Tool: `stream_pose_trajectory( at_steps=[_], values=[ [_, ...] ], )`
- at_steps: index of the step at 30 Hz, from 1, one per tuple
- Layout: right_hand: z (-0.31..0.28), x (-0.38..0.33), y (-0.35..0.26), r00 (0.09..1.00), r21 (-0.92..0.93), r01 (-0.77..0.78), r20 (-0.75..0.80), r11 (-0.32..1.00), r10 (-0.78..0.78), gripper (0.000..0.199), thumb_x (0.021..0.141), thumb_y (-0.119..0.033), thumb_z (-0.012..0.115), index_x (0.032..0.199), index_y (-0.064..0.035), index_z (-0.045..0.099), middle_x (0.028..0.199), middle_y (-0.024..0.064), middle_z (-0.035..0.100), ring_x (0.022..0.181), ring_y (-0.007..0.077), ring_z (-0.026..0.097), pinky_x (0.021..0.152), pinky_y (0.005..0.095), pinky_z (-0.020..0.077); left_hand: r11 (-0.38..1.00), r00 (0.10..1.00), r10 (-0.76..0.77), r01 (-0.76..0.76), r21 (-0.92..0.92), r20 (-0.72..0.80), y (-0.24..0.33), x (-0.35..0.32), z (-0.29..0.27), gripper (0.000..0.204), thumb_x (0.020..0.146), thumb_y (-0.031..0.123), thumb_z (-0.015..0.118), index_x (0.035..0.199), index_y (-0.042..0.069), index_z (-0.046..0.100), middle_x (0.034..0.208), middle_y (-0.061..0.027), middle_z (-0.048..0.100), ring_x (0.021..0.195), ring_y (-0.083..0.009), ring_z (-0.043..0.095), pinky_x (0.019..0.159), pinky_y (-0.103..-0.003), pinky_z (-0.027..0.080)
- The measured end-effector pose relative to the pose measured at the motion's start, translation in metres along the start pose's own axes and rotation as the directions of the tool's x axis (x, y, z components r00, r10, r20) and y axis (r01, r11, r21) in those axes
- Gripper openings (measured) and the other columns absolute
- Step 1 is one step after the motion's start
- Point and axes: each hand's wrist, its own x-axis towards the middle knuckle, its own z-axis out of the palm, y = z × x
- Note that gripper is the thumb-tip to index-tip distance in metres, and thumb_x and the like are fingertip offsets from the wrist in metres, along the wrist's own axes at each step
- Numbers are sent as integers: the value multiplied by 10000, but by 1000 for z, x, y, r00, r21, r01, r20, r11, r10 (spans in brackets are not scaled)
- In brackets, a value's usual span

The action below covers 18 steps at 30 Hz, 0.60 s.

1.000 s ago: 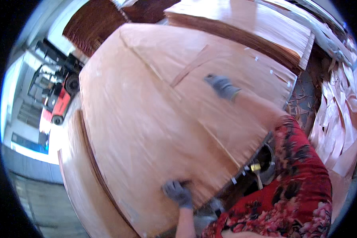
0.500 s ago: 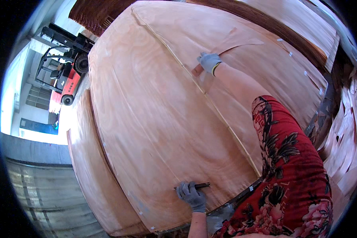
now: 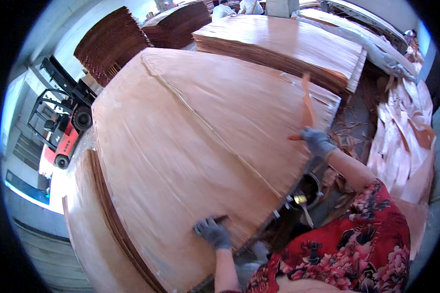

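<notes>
The large, thin, pale orange-brown wood veneer sheet [image 3: 190, 146] lies flat on top of a broad stack of like sheets and fills the middle of the view. A long seam line runs across it from the far left corner toward the near right edge. Its near edge faces the person.

The left hand [image 3: 212, 232], in a grey work glove, rests palm-down on the sheet just inside the near edge. Its fingers are curled together on a small dark object; what that object is cannot be told.

The right hand [image 3: 319, 141], also in a grey glove, is raised at the right edge of the sheet. Its fingers are clamped on a narrow orange strip of veneer [image 3: 306, 105], which stands nearly upright above the hand and is clear of the sheet surface along most of its length.

Just beside the right edge of the stack, between the two forearms, stands a round dark pot [image 3: 305, 188] with a stick-like handle leaning out of it. The person's sleeve is red with a floral pattern [image 3: 357, 244].

Outward from the work:
- A second stack of veneer sheets [image 3: 283, 44] lies beyond the far edge.
- Loose pale veneer scraps [image 3: 406, 141] lie heaped at the right.
- A red forklift [image 3: 61, 129] stands at the left, well apart from the stack.
- Dark brown veneer stacks [image 3: 112, 41] stand at the far left.
</notes>
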Motion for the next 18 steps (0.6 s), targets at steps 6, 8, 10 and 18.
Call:
stream_pose_trajectory(
  at_steps=[6, 8, 10, 18],
  values=[
    [-94, -207, 25, 879, 15, -397, 294, 918, 375, 249, 737, -117, 545, 972, -63, 484, 862, 179, 561, 773, 353, 583, 641, 423, 474, 986, 993, 98, -106, -129, -72, 8, -4, -17, 95, 740, 159, 497, 697, 106, 564, 746, -101, 548, 807, -290, 497, 779, -449, 358],
    [-76, -233, 9, 939, 435, -337, 216, 835, 266, 219, 779, -170, 565, 939, -26, 523, 872, 178, 575, 751, 312, 579, 657, 385, 448, 949, 984, 176, -175, -263, -19, 24, -10, -27, 90, 739, 156, 507, 755, 103, 578, 777, -88, 552, 812, -287, 496, 788, -457, 365],
    [-75, -231, -60, 863, 813, -503, 456, 293, 218, 155, 823, -107, 515, 928, -6, 567, 818, 84, 568, 741, 154, 532, 663, 298, 449, 852, 930, 295, -359, -382, -218, 61, -23, -58, 69, 723, 137, 555, 768, 109, 599, 808, -73, 547, 843, -282, 500, 830, -462, 362],
    [-144, -194, -227, 651, 457, -758, 579, -466, -491, 223, 868, -281, 533, 983, -93, 564, 678, -64, 496, 570, 51, 427, 502, 219, 384, 642, 860, 442, -502, -580, -255, 115, -47, -144, 205, 624, 96, 616, 828, 87, 637, 895, -39, 561, 973, -281, 506, 814, -438, 384]
  ],
)
